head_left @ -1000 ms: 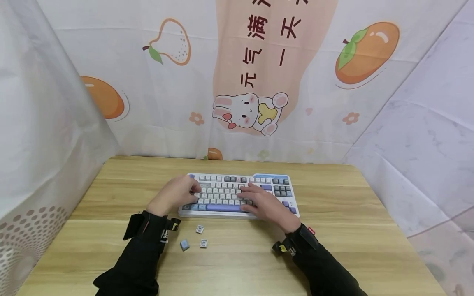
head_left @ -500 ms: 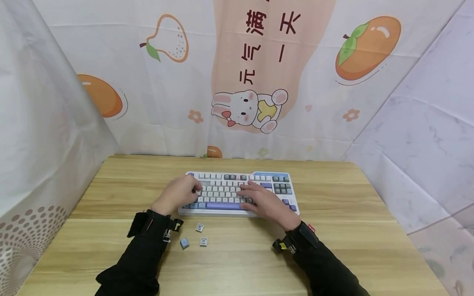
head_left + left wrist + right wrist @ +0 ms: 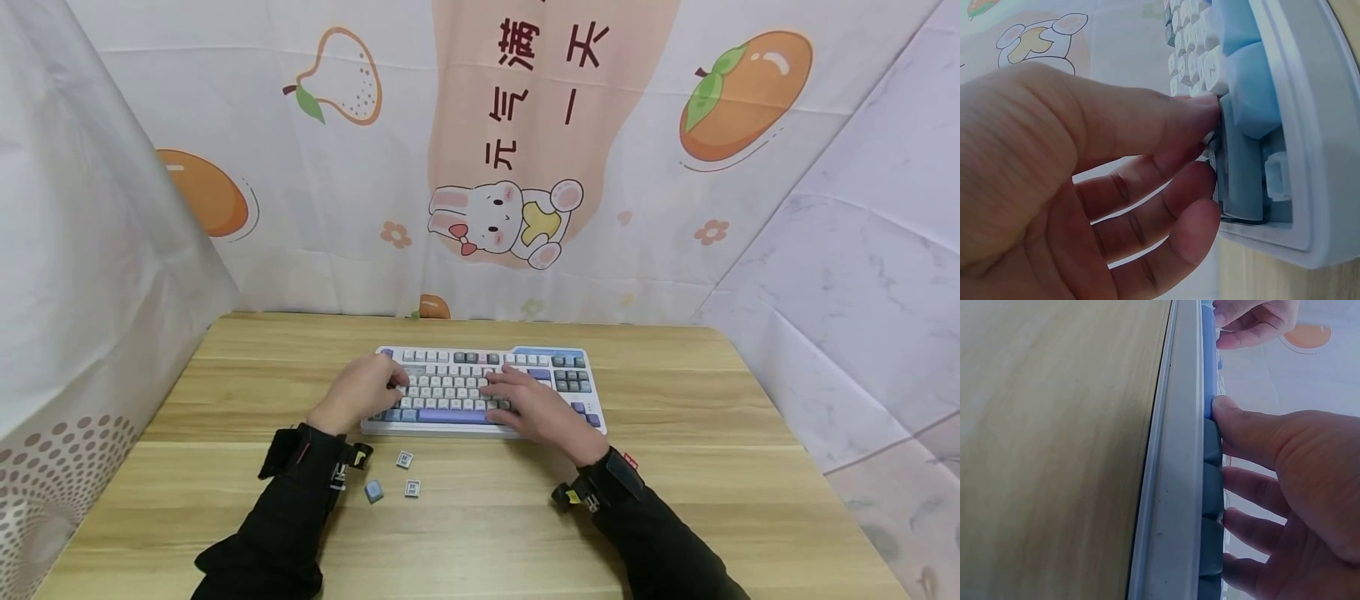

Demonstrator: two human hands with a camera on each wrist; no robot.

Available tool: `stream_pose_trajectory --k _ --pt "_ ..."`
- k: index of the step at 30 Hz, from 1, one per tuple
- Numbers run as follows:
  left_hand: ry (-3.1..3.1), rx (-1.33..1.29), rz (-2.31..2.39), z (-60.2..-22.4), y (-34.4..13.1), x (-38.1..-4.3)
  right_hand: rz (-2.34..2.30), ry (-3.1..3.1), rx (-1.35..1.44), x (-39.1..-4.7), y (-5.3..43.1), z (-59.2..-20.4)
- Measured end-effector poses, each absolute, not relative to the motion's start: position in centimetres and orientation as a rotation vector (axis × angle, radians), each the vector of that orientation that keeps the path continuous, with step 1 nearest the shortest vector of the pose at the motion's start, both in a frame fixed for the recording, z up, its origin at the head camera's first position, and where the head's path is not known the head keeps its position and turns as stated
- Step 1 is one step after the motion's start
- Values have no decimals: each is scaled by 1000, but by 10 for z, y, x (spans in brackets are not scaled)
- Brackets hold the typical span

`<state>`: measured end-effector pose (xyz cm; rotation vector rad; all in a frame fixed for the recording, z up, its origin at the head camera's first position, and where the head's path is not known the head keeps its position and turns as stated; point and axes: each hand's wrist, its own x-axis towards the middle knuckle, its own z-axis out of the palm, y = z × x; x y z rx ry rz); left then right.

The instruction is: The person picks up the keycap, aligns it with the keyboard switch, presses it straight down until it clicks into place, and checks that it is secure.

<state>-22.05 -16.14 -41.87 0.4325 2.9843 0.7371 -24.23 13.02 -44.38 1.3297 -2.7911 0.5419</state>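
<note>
A white-framed keyboard with white, grey, blue and purple keycaps lies on the table. At its left end is my left hand. In the left wrist view, the thumb and curled fingers of that hand pinch a keycap beside the long grey-blue key, their grip partly hiding it. A bare switch shows at the corner, next to a light blue keycap. My right hand rests fingers spread on the right half, its thumb by the purple space bar.
Three loose keycaps lie in front of the keyboard: two pale ones, one nearer the keyboard and one below it, and a blue one. The wooden table ends at a printed curtain.
My left hand and wrist have shifted slightly right, and the thumb has risen a little from the lower keys. The head view has tilted slightly. The right hand stays in place.
</note>
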Motion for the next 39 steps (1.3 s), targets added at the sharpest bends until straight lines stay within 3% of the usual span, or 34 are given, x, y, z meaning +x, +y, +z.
stream_pose_trajectory --k 39 --pt "3045 406 583 -415 -155 -216 530 -2806 1310 -243 129 -444"
